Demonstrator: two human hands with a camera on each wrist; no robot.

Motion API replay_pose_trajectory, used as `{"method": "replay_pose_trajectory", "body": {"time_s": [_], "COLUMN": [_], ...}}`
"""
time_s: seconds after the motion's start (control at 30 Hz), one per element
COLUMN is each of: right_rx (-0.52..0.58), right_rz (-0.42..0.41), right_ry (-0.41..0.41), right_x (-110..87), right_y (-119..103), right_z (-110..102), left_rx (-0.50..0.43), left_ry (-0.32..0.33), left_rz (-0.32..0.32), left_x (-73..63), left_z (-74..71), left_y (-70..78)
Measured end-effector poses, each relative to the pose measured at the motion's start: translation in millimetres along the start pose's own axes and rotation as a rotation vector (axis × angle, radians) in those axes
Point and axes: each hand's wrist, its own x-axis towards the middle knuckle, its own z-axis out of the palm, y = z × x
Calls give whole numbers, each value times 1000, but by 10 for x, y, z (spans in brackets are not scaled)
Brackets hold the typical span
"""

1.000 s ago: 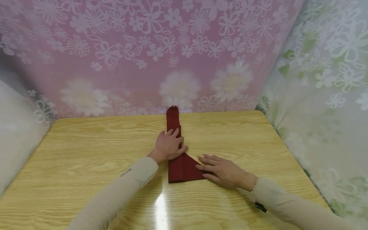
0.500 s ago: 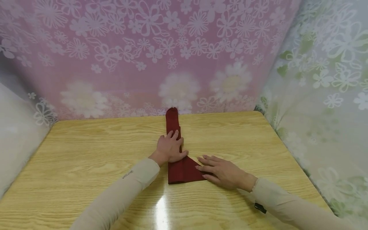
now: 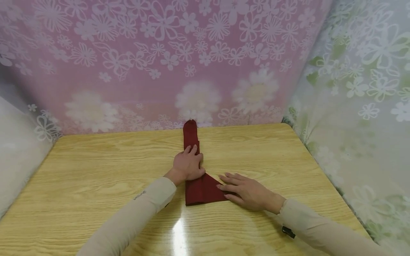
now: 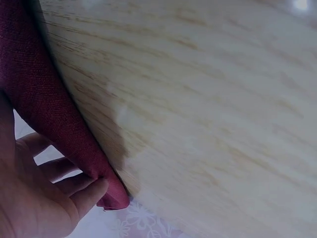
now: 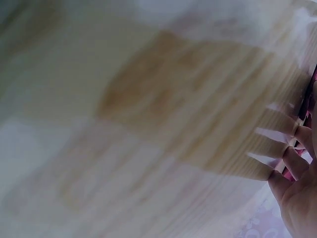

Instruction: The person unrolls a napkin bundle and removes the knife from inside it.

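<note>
A dark red folded cloth (image 3: 200, 192) lies on the wooden table, a narrow strip reaching to the far edge and a wider triangular flap at the near end. My left hand (image 3: 188, 166) rests on the strip's middle with its fingers spread. In the left wrist view that hand (image 4: 39, 198) touches the cloth (image 4: 54, 109) with its fingertips. The flap's right corner lies under the fingers of my right hand (image 3: 248, 192), which are mostly straight. In the right wrist view the right hand (image 5: 299, 188) shows at the edge, with only slivers of cloth visible.
The wooden table (image 3: 96, 160) extends around the cloth on both sides. A pink flowered curtain (image 3: 144, 89) hangs behind its far edge, and a pale floral one (image 3: 362, 142) stands on the right. A small black object (image 3: 288, 232) shows under the right sleeve.
My left thumb has drawn in a little closer to the palm. Both hands otherwise stay in place on the cloth, and the head view has shifted slightly.
</note>
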Motion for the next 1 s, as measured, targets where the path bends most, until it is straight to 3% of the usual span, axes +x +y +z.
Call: {"method": "replay_pose_trajectory", "body": {"time_s": [0.5,0.8,1.0], "right_rx": [13,-3,1], "right_rz": [17,-1,-7], "right_ry": [-10,-1,-12], "right_x": [-19,-13,-1], "right_y": [-1,1,-4], "right_z": [-6,-33,-25], "left_rx": [-30,-87,-84], "left_ry": [-27,28,-1], "left_rz": [6,-12,36], "left_x": [22,12,-30], "left_z": [-41,-63,-85], "left_y": [58,26,-40]}}
